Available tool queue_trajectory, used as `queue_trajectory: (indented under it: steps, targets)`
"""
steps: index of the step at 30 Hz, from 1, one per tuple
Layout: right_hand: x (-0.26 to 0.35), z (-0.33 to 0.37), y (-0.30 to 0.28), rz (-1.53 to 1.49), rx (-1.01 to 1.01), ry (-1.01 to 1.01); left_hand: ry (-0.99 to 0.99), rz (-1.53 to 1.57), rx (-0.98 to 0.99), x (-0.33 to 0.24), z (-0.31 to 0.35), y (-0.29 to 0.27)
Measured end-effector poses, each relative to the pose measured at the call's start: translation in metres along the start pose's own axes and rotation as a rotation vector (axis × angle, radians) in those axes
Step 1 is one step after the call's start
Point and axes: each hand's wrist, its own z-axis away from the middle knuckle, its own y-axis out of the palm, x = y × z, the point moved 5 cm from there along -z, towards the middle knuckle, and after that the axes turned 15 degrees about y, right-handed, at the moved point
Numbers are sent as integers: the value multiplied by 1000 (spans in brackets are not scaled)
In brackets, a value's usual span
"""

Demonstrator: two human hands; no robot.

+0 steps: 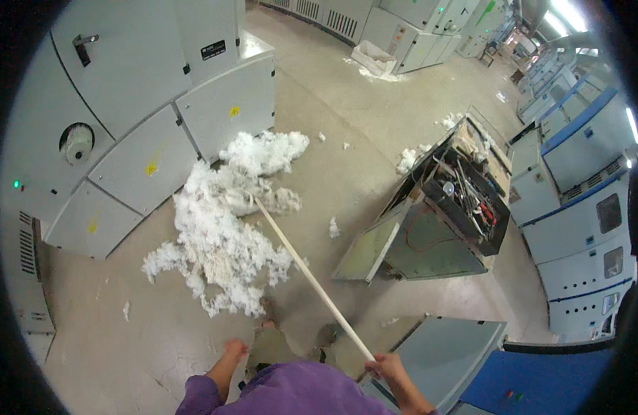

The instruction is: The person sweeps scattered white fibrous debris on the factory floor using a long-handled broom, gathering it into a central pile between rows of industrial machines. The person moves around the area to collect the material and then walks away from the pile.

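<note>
Right hand (384,366) wrapped round the near end of a pale pole (312,280), far tip in the white fluff heap (219,242) on the floor (91,325) beside grey cabinets (143,173). Left hand (236,348) apart from the pole (cannot tell whether spread or curled).

Mid-frame, smooth beige floor (353,187) leaves passage between a fluffy white fibre heap (226,228), left, and grey-green metal cabinet (436,238), right; a long pale stick (318,290) slants across lower centre.

- One left hand (236,348), one right hand (388,369): bottom
- One pole (312,280), centre
- One large white fibre heap (222,245), centre-left
- Three yellow labels (234,111), left
- One tool tray (452,217), right
</note>
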Motion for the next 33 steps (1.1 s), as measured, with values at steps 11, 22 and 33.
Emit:
queue_trajectory:
  steps: [11, 22, 33]
  targets:
    - [29, 153, 59, -381, -25, 75, 454, -137, 709, -275, 33, 102]
    - [411, -98, 158, -33, -176, -493, 203, 97, 938, -342, 180, 217]
    - [547, -172, 361, -265, 391, -284, 176, 265, 469, -418, 90, 40]
